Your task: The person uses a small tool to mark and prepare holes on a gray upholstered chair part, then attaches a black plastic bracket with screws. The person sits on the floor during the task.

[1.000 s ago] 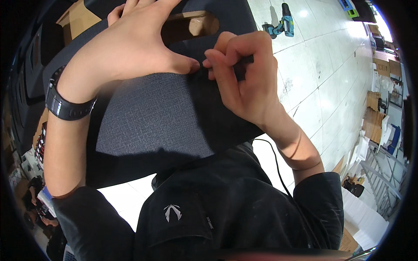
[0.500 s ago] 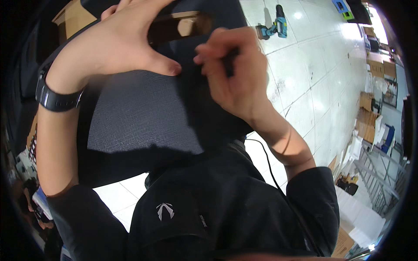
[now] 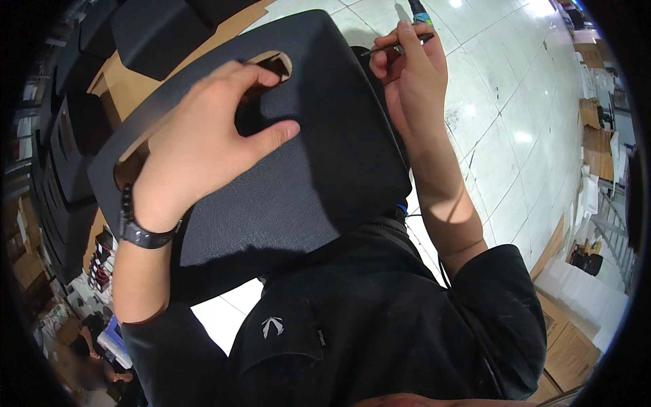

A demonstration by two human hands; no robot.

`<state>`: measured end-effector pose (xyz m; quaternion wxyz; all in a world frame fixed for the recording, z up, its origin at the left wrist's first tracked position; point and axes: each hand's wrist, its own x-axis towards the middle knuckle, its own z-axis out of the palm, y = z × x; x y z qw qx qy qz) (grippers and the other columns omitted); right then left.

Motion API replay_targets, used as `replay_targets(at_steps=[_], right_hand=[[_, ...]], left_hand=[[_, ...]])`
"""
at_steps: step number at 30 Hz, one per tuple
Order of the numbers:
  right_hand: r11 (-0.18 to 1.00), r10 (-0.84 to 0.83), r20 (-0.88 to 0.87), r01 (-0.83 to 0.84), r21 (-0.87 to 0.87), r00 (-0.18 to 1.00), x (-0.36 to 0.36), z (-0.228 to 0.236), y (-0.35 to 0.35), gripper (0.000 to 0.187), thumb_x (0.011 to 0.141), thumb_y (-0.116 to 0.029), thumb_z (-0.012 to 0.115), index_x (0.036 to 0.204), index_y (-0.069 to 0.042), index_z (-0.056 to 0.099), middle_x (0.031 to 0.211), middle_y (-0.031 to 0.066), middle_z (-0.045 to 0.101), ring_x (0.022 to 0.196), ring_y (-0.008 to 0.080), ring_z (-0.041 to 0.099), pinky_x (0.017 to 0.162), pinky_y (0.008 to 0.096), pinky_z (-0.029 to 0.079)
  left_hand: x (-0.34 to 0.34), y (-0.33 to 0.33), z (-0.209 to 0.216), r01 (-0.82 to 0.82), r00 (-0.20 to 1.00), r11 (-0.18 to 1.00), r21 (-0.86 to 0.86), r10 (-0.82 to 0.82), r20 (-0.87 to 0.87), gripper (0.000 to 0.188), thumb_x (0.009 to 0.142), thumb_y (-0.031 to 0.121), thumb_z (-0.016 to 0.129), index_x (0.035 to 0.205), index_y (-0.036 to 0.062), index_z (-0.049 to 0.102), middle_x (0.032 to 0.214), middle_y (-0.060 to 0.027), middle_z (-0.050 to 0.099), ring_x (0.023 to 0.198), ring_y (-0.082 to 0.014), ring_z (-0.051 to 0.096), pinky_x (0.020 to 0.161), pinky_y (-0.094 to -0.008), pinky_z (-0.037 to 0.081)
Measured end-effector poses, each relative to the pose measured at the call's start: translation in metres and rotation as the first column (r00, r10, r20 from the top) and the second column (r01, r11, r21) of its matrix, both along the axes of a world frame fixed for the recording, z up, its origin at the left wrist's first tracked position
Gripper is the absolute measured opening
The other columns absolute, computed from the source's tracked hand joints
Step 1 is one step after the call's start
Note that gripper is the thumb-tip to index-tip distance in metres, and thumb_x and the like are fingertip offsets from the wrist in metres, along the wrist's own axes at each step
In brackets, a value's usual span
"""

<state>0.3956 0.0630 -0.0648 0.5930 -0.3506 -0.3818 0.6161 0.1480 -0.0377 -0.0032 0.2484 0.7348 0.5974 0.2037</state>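
Right at someone's waist [image 3: 380, 237]: black panel [image 3: 285, 180], left hand [image 3: 203, 139] spread wide between its two holes [image 3: 287, 65], right hand [image 3: 417, 85] pinching a thin tool [image 3: 380, 50] past its right edge. Holes look done; can't tell what's left.

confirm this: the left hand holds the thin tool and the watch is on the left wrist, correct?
Not quite: the head view shows the right hand holding the thin tool, not the left. The watch is on the left wrist.
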Motion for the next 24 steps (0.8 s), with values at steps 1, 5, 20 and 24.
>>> replay_targets(at_steps=[1,5,20,24], right_hand=[[0.999,0.028,0.018,-0.029,0.022,0.999,0.003,0.003,0.0,0.015,0.115,-0.02,0.062,0.113,-0.01,0.051,0.092,0.0132,0.071,0.072,0.0186,0.063,0.065,0.0326,0.048],[0.983,0.164,0.121,-0.173,0.065,0.979,0.003,0.01,-0.011,0.017,0.115,-0.021,0.062,0.117,-0.01,0.05,0.088,0.0115,0.072,0.066,0.0166,0.066,0.059,0.0292,0.049],[0.999,0.042,0.035,-0.043,0.017,0.998,-0.004,-0.001,-0.022,0.022,0.114,-0.02,0.062,0.118,-0.006,0.045,0.085,0.015,0.072,0.061,0.0158,0.067,0.053,0.0275,0.05],[0.996,0.07,0.101,-0.076,0.055,0.992,-0.004,0.002,-0.026,0.019,0.114,-0.02,0.063,0.118,-0.008,0.049,0.086,0.0124,0.074,0.063,0.0143,0.068,0.054,0.0255,0.049]], left_hand=[[0.001,0.001,-0.001,-0.004,1.0,0.997,-0.071,0.002,-0.02,0.065,0.089,0.048,0.087,0.132,-0.0001,0.074,0.118,-0.02,0.076,0.109,-0.0336,0.075,0.099,-0.0394,0.058],[-0.003,0.006,-0.004,-0.011,0.999,0.971,-0.237,0.002,-0.037,0.082,0.093,0.065,0.079,0.136,-0.0042,0.073,0.123,-0.0235,0.079,0.111,-0.0359,0.077,0.098,-0.0414,0.059],[0.01,0.016,-0.015,-0.175,0.984,0.939,-0.296,0.174,-0.032,0.088,0.08,0.057,0.083,0.14,-0.0065,0.068,0.126,-0.0238,0.075,0.12,-0.0321,0.072,0.102,-0.0388,0.055],[0.019,0.027,-0.014,-0.156,0.988,0.936,-0.316,0.153,-0.034,0.087,0.077,0.054,0.083,0.138,-0.0068,0.068,0.12,-0.0229,0.075,0.113,-0.0308,0.073,0.099,-0.0383,0.056]])
